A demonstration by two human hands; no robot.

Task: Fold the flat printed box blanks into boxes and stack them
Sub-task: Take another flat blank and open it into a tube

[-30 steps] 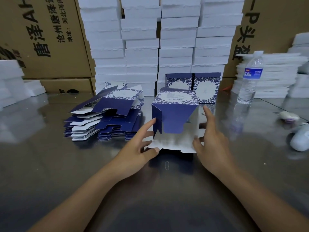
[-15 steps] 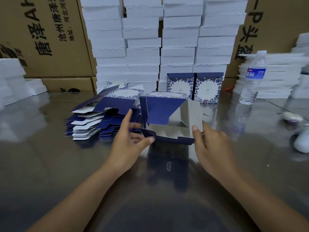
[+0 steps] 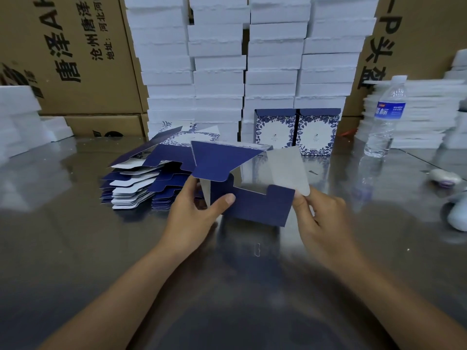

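Note:
A half-formed navy box (image 3: pixel 252 205) with white inside hangs just above the steel table, its bottom flaps facing me. My left hand (image 3: pixel 197 215) grips its left corner, thumb pressed on the notched navy flap. My right hand (image 3: pixel 318 218) pinches the pale side flap (image 3: pixel 288 170) at its lower tip. A messy pile of flat navy-and-white blanks (image 3: pixel 141 183) lies to the left. Two finished boxes with blue floral print (image 3: pixel 295 131) stand side by side behind.
Tall stacks of white foam trays (image 3: pixel 242 59) rise at the back before brown cartons (image 3: pixel 75 54). More foam lies at far left and right. A water bottle (image 3: pixel 386 117) stands at right, with small pale objects (image 3: pixel 444 176) near the table's right edge.
The box has been lifted and turned so its bottom flaps face me. The notched navy flap has folded over, and my right hand has moved from the box side to the pale flap.

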